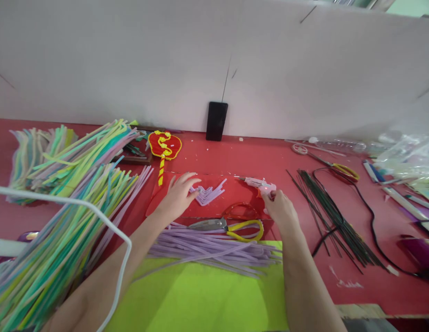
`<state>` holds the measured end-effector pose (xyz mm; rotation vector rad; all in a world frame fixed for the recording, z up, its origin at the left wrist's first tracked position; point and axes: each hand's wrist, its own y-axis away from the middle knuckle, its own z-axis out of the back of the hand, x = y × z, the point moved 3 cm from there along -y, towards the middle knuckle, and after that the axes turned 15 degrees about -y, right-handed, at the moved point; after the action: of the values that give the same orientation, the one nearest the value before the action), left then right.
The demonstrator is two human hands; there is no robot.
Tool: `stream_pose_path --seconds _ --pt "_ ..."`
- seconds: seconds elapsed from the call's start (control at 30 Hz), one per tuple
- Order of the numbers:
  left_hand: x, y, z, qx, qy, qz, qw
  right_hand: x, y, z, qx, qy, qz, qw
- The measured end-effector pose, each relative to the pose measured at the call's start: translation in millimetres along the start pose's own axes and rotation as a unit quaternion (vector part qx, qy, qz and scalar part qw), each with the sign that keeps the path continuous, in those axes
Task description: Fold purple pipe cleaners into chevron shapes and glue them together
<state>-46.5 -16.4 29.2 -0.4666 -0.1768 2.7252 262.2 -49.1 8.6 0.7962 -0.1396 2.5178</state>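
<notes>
My left hand (178, 196) lies with fingers spread on a red felt sheet (237, 193), its fingertips pressing the left end of a folded zigzag of lilac pipe cleaners (209, 192). My right hand (281, 208) is closed around the grip of a pink glue gun (261, 185), whose nozzle points left toward the zigzag. Just in front of the hands lie yellow-handled scissors (228, 227) and a loose bundle of lilac pipe cleaners (217, 246) on a lime green sheet (200, 299).
Big heaps of pastel pipe cleaners (62, 207) fill the left. A red and yellow ornament (164, 146) and a black phone (216, 121) stand at the back. Dark green wires (328, 212), a black cable (370, 226), other scissors (339, 168) and plastic bags (408, 154) lie at right.
</notes>
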Motion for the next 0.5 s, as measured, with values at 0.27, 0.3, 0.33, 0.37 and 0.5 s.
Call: stream_pose_path --seconds 0.27,0.3,0.33,0.37,0.5 --pt "22.6 6.6 -7.7 -0.139 0.050 0.073 0.986 -0.9 -1.0 -1.2 -0.003 0.014 -0.001 1.000" --pt "23.7 7.3 -9.1 -0.143 0.060 0.079 0.985 -1.1 -1.2 -1.3 -0.004 0.018 -0.001 1.000" --pt "24.4 7.8 -10.4 -0.145 0.070 0.083 0.983 -1.3 -1.5 -1.5 -0.005 0.022 0.001 1.000" --pt "24.8 8.2 -11.3 -0.145 0.079 0.087 0.982 -1.4 -1.7 -1.8 -0.007 0.025 0.003 1.000" --pt "25.6 8.3 -13.1 -0.141 0.091 0.097 0.981 -1.9 -1.7 -3.6 -0.017 0.035 0.016 0.999"
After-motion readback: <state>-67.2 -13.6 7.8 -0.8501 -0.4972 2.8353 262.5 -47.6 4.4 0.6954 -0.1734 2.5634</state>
